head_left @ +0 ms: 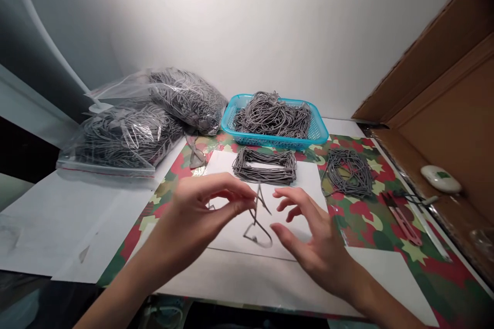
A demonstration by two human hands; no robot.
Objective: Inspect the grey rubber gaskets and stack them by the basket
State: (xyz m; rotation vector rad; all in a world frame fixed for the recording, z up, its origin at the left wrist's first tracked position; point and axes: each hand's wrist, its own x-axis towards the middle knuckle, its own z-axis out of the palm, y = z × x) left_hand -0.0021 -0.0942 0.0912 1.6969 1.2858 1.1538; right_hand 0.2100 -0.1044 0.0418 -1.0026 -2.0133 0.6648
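Observation:
A thin grey cord [264,239] hangs in loops from the fingertips of my left hand [210,205], which pinches it above the white paper. To its right, my right hand [309,231] is held with fingers apart and nothing in them, close to the cord but not touching it. Just beyond both hands lies a rectangular stack of grey cords [264,177] on the paper. Behind that stands a blue plastic basket [274,141] heaped with tangled grey cords [274,115].
Two clear bags [123,139] of grey cords lie at the left. A loose ring of cords [349,172] rests on the right of the patterned cloth. Red-handled snips [403,221] and a white computer mouse [440,179] are farther right, beside a cardboard panel [451,92].

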